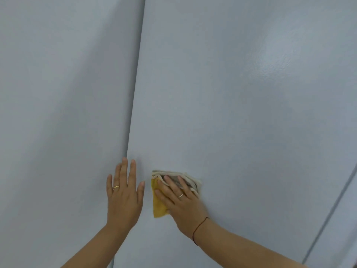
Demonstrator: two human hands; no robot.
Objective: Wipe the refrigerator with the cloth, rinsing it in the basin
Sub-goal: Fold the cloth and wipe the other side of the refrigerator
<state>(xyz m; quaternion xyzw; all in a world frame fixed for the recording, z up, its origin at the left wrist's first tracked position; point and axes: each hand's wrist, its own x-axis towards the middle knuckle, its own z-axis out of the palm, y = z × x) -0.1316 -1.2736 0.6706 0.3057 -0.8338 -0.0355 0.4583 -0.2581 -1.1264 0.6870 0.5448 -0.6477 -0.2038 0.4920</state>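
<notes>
The pale grey refrigerator [231, 93] fills the whole view, with a vertical seam between two doors running down the left of centre. A folded cloth [158, 206], yellow on one side and grey with cream edges on the other, lies flat against the right door. My right hand [181, 200] presses on it with straight, spread fingers. My left hand [124, 192] rests flat on the fridge surface just left of the cloth, across the seam, fingers straight and pointing up. The basin is out of sight.
A second seam or door edge [332, 209] runs diagonally at the far right. Nothing else shows besides the fridge surface.
</notes>
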